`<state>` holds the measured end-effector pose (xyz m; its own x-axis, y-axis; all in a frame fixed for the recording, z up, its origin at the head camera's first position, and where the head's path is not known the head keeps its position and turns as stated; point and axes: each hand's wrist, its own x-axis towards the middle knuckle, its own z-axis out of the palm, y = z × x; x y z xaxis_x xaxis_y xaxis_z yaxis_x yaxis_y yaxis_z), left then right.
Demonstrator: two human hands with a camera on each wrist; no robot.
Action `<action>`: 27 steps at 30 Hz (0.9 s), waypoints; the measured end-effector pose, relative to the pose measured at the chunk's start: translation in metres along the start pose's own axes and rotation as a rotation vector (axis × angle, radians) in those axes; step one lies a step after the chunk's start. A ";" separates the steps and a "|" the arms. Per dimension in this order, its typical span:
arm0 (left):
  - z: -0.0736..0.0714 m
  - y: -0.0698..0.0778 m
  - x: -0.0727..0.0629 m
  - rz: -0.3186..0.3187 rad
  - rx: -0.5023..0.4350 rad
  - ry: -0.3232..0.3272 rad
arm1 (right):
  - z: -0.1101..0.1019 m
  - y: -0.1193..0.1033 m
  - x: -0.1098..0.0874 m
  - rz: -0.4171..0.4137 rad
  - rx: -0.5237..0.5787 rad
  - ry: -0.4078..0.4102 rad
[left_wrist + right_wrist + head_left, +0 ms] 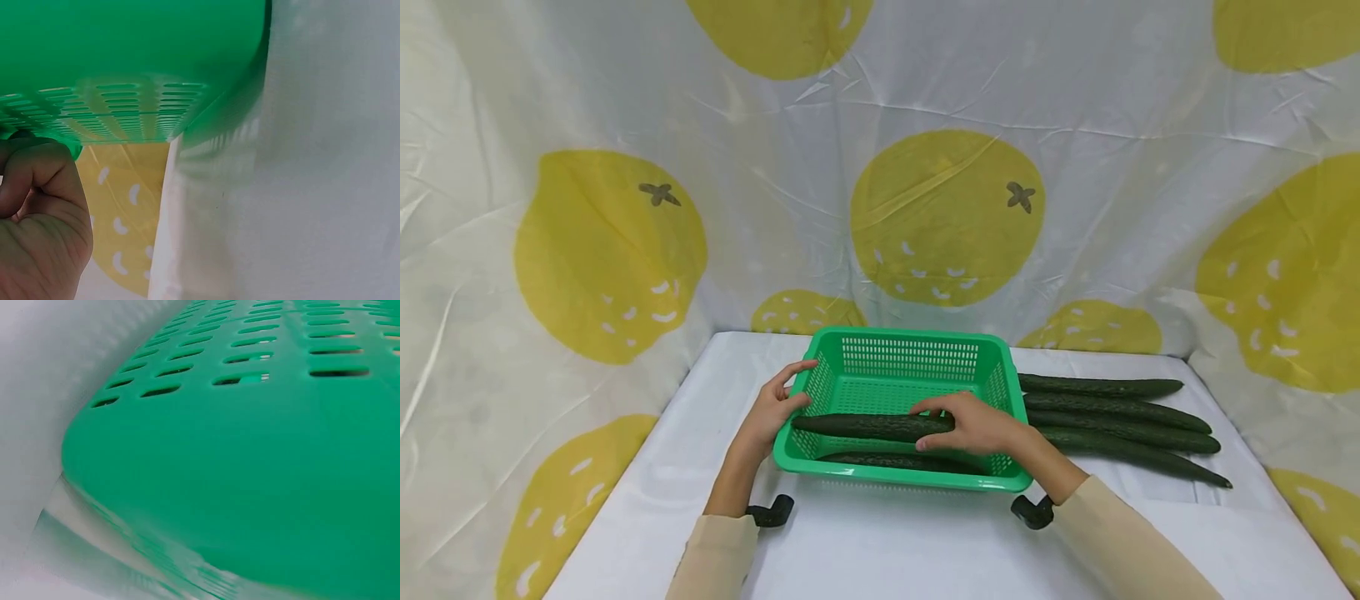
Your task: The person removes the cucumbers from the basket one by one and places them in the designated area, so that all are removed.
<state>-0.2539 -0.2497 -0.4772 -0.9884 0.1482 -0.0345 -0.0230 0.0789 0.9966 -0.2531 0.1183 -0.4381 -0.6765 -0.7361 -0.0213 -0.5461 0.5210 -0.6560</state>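
Observation:
In the head view, a green plastic basket (pixel 917 336) with slotted walls stands on the white table. My right hand (pixel 976 423) reaches over its right side and holds a long dark green cucumber (pixel 857 426), thumb on the near side and fingers on the far side. The cucumber's left tip lies by the left rim. Below it, a second cucumber (pixel 887 459) rests along the basket's near wall. My left hand (pixel 772 408) grips the left rim, and the left wrist view shows its curled fingers by the basket's edge. Only the basket's outer wall (pixel 237 462) fills the right wrist view.
To the right of the basket, several cucumbers (pixel 1120 408) lie side by side on the white-covered table (pixel 880 550), their left ends hidden behind the basket. A cloth (pixel 775 192) printed with yellow lemons hangs behind and at both sides.

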 end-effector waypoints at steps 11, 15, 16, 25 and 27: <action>0.001 0.000 0.001 0.014 0.011 0.011 | -0.016 -0.022 -0.015 -0.037 -0.070 0.181; 0.000 0.000 0.000 0.020 -0.004 0.003 | -0.025 -0.025 -0.026 -0.015 -0.073 0.196; -0.001 0.000 0.000 0.018 -0.013 -0.003 | -0.027 -0.024 -0.029 -0.007 -0.075 0.201; -0.001 -0.001 -0.001 0.002 -0.010 -0.015 | -0.039 -0.007 -0.058 0.013 -0.100 0.312; -0.001 0.000 -0.001 -0.001 -0.008 -0.010 | -0.042 -0.002 -0.064 0.010 -0.103 0.325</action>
<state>-0.2534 -0.2506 -0.4775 -0.9867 0.1582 -0.0365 -0.0255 0.0709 0.9972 -0.2294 0.1820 -0.4037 -0.7950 -0.5634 0.2249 -0.5745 0.5803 -0.5772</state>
